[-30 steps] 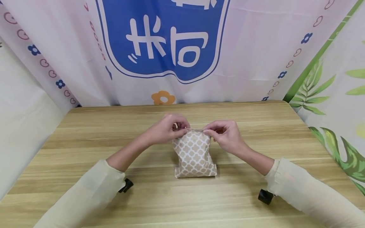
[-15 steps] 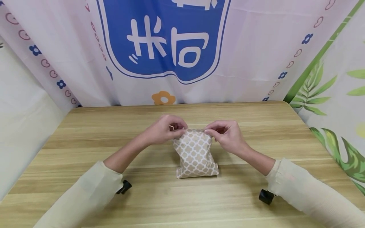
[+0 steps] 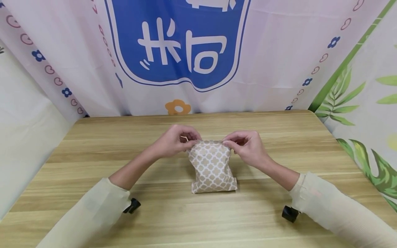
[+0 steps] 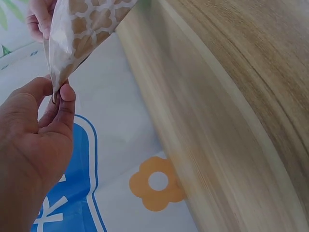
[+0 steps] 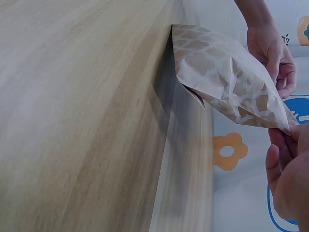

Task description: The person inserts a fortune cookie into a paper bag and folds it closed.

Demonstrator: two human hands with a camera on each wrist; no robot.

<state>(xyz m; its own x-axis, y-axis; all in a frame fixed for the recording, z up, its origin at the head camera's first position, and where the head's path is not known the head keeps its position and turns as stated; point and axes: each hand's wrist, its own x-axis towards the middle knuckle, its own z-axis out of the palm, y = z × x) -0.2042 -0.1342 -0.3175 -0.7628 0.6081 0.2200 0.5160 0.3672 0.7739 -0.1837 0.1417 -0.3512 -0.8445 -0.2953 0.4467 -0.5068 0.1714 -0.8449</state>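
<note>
A tan paper bag [image 3: 212, 165] with a white lattice pattern stands on the wooden table, puffed out in the middle, its base toward the person. My left hand [image 3: 175, 140] pinches the left corner of its top edge between thumb and fingers. At the opposite corner, my right hand [image 3: 248, 146] pinches the same edge, so the top is drawn flat between both hands. The left wrist view shows the bag's corner [image 4: 67, 53] between the left thumb and fingertips. In the right wrist view, the bag [image 5: 227, 77] tapers to the corner gripped by the right hand [image 5: 289, 164].
The wooden table [image 3: 173, 220] reaches back to a white curtain [image 3: 273, 62] with a blue emblem and an orange flower. Black wrist-camera mounts [image 3: 289, 213] hang below both sleeves. A leaf-printed cloth [image 3: 366, 103] covers the right side.
My left hand has slid slightly left along the bag's top edge, showing more of that edge. My right hand keeps its hold almost unmoved. The bag shifted a touch right, then stayed.
</note>
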